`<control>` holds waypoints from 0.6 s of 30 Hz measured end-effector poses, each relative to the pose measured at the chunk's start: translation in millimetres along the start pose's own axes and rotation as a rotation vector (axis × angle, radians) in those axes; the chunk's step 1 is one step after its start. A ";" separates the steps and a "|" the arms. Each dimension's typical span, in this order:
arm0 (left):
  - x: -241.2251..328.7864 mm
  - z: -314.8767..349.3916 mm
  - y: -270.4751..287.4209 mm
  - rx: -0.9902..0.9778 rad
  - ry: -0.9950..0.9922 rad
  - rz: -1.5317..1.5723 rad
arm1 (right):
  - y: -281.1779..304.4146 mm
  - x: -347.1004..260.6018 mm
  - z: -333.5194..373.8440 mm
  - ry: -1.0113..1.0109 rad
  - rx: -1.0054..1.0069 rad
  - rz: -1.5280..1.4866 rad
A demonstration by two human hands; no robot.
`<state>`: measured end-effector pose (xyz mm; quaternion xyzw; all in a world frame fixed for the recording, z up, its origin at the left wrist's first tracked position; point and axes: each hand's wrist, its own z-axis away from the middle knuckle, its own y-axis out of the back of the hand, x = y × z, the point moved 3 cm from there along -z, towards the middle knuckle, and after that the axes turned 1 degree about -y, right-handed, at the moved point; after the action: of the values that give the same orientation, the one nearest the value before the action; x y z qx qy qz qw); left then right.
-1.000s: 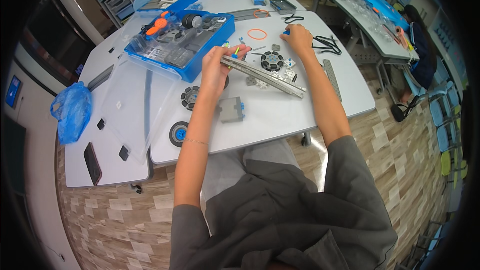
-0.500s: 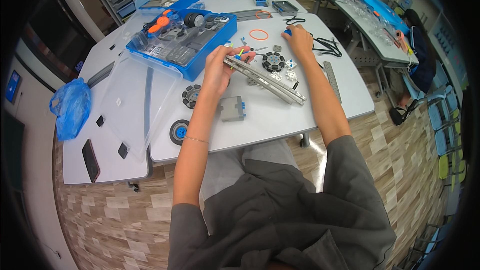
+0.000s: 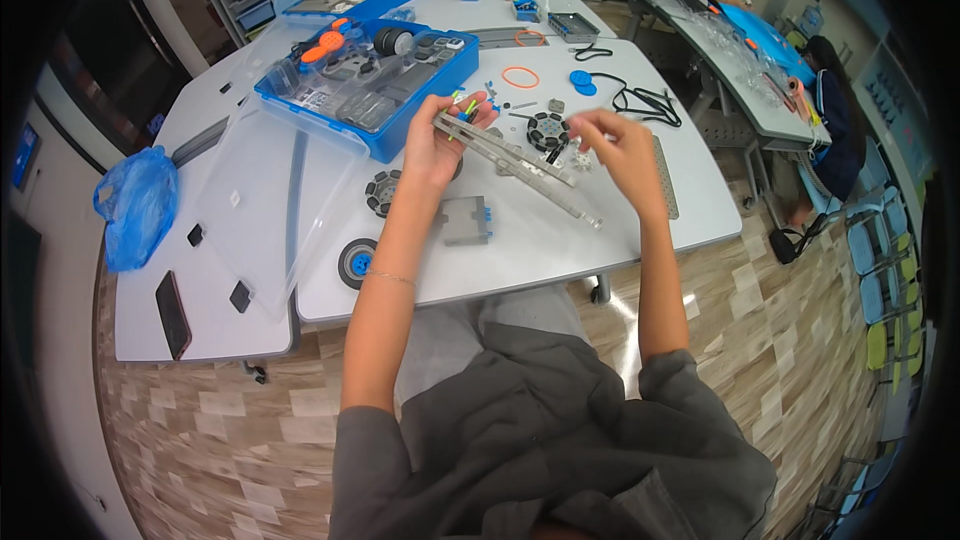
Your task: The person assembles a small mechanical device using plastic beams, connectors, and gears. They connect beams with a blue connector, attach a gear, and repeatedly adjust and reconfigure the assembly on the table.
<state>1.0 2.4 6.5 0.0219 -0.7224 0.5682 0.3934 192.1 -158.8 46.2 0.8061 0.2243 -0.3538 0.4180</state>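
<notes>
My left hand is closed round the end of a pair of long grey plastic building beams, which slant down to the right over the table. Small yellow and blue pins show by its fingers. My right hand hovers right of the beams with its fingers curled into a pinch; I cannot make out what is in them. Just beyond its fingertips is a black-and-grey roller wheel, and white connector pieces lie partly hidden beneath. A grey block with blue pins sits below the beams.
A blue parts case stands behind my left hand, its clear lid nearby. Two blue discs, an orange ring, black cables and a flat grey beam lie further right. A wheel lies near the front edge.
My right hand has come back toward me from the blue discs, which now show uncovered, to beside the beams. The beams have shifted slightly and spread apart in my left hand.
</notes>
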 end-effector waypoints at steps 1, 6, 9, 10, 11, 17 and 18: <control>-0.1 0.4 1.1 0.017 -0.002 0.009 | -1.7 0.9 11.6 -0.045 -0.036 -0.048; 2.0 -0.4 4.9 0.125 -0.014 0.067 | -7.1 11.3 34.0 0.204 0.079 0.443; 3.2 -1.7 6.8 0.178 -0.013 0.062 | -10.0 24.8 35.9 0.174 0.063 0.443; 4.1 -2.0 6.6 0.152 -0.004 0.067 | -10.1 27.8 37.0 0.154 0.059 0.420; 4.6 -2.2 6.5 0.128 0.005 0.072 | -9.7 30.1 37.1 0.124 0.041 0.389; 4.1 -2.1 5.5 0.091 0.007 0.048 | -12.5 19.6 32.7 0.095 0.127 0.252; 4.3 -1.5 5.2 0.094 -0.004 0.056 | -16.9 15.6 32.0 0.120 0.117 0.223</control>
<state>-3.6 7.3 5.0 0.0212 -0.6958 0.6124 0.3746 178.8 -175.2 12.8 0.8687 0.1372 -0.2688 0.3929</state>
